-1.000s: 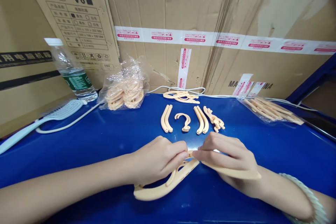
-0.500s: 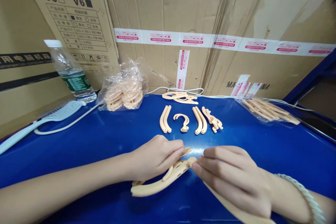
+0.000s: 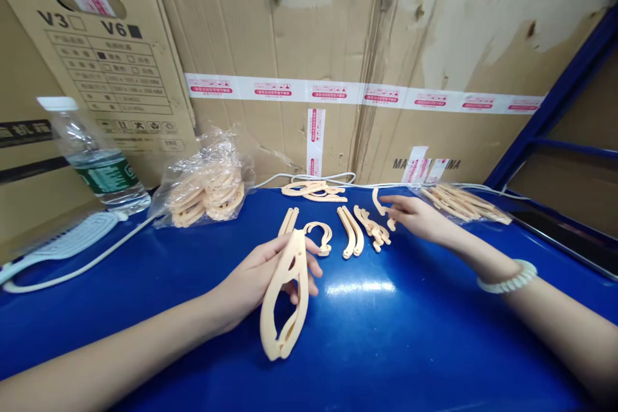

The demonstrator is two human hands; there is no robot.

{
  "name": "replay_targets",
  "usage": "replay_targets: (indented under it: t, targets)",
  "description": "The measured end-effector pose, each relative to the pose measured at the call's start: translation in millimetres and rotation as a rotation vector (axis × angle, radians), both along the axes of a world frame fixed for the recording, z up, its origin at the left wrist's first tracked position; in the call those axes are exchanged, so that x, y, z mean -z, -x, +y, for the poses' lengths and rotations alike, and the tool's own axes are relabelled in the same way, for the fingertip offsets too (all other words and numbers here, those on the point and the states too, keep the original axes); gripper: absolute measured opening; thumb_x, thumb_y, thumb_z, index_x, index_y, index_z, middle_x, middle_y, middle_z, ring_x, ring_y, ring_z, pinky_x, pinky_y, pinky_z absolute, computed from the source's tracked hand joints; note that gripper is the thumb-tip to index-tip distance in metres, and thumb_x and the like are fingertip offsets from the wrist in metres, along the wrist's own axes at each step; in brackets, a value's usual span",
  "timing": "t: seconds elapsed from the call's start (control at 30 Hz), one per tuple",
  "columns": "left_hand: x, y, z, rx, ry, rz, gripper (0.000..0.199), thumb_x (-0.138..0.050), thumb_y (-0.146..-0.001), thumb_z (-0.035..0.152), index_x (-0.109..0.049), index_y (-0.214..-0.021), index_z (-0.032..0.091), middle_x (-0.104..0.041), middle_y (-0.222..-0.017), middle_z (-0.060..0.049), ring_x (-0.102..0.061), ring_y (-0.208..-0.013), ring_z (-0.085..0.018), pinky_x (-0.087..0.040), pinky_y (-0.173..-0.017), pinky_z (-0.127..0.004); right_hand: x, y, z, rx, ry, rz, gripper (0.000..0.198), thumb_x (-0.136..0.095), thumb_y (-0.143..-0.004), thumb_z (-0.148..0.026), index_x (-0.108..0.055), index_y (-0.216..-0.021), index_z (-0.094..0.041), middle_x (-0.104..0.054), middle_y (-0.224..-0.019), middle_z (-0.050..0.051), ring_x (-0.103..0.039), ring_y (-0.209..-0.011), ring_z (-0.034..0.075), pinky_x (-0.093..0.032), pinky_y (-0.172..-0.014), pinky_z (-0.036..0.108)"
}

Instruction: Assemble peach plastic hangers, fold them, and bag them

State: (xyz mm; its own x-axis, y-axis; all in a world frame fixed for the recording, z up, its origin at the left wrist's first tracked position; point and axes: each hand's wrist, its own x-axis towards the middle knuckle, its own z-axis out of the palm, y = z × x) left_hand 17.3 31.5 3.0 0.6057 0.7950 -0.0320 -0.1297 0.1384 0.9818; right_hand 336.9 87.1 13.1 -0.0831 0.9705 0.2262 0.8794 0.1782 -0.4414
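Observation:
My left hand (image 3: 258,273) is closed around a beige plastic folding hanger (image 3: 303,283), its two curved arms folded together and pointing down toward me. Fingers show behind it and through its gap. Farther right, my right hand (image 3: 419,217) reaches out over the table with its fingertips on a small curved hook piece (image 3: 378,199), whose middle they hide. Just left of it lies a cluster of small notched pieces (image 3: 371,226). Beside that cluster is a pair of long curved arms (image 3: 351,232). A loose hook (image 3: 324,232) rests behind the hanger, near another pair of arms (image 3: 288,221), partly covered.
Flat beige hanger parts (image 3: 313,190) lie at the back of the blue table (image 3: 367,347). Clear bags of parts (image 3: 207,190) (image 3: 463,203) stand left and right. A water bottle (image 3: 103,167), hairbrush (image 3: 72,238), white cable (image 3: 91,265) and dark flat device (image 3: 564,238) flank the cardboard boxes (image 3: 270,32).
My hands have moved apart: the left now holds the hanger turned with its arms toward me, while the right has gone forward to the parts. The camera view has shifted too.

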Motion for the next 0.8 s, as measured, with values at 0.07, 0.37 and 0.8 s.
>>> replay_targets:
  t: [0.07,0.37,0.8]
  targets:
    - [-2.0,0.2,-1.1,-0.043,0.039,-0.029,0.018,-0.061,-0.089,0.029,-0.065,-0.101,0.016,-0.069,-0.088,-0.007,-0.069,-0.073,-0.018,-0.052,-0.057,-0.021,5.1,-1.5,3.0,0.027,0.031,-0.031,0.041,-0.043,-0.085,-0.012,-0.062,-0.122,-0.011,-0.074,-0.094,0.011,-0.068,-0.08,0.022,-0.053,-0.073,0.032]
    - [-1.2,1.0,5.2,-0.11,0.169,-0.138,0.033,-0.044,-0.098,0.036,-0.067,-0.11,0.014,-0.072,-0.093,-0.012,-0.07,-0.085,-0.024,-0.057,-0.072,-0.031,6.2,3.1,-2.4,-0.018,0.091,-0.196,0.039,-0.043,-0.079,-0.005,-0.071,-0.105,-0.014,-0.073,-0.081,0.006,-0.067,-0.071,0.019,-0.048,-0.064,0.025]
    - [4.1,-0.9,1.1,-0.075,0.061,-0.063,0.037,-0.071,-0.085,0.037,-0.066,-0.114,0.014,-0.072,-0.096,-0.009,-0.067,-0.088,-0.021,-0.056,-0.075,-0.028,-10.4,55.8,-59.6,-0.504,-0.587,-0.319,0.028,-0.043,-0.095,-0.015,-0.061,-0.116,-0.011,-0.063,-0.104,0.016,-0.054,-0.094,0.026,-0.047,-0.081,0.041]
